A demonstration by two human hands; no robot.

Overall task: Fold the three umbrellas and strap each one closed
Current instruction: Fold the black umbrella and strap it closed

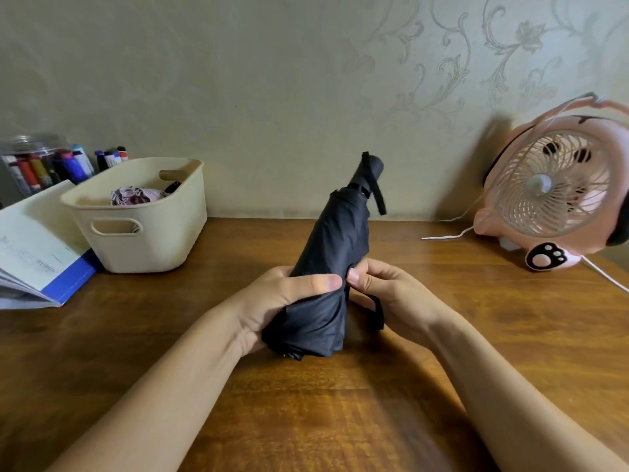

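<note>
Both hands hold the black umbrella (pixel 333 240) tilted over the worktop (pixel 340 403), the left hand (pixel 282 298) with fingers wrapped round its gathered canopy and the right hand (pixel 391 294) pinching cloth beside what may be the strap (pixel 378 310), so a slackened left grip could let the pleats spring loose.

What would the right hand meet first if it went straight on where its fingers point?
The right hand points left, its fingers pinching the black umbrella, so the folded cloth comes first. Just past it lies the thumb of the left hand. Depth there is hard to judge.
</note>
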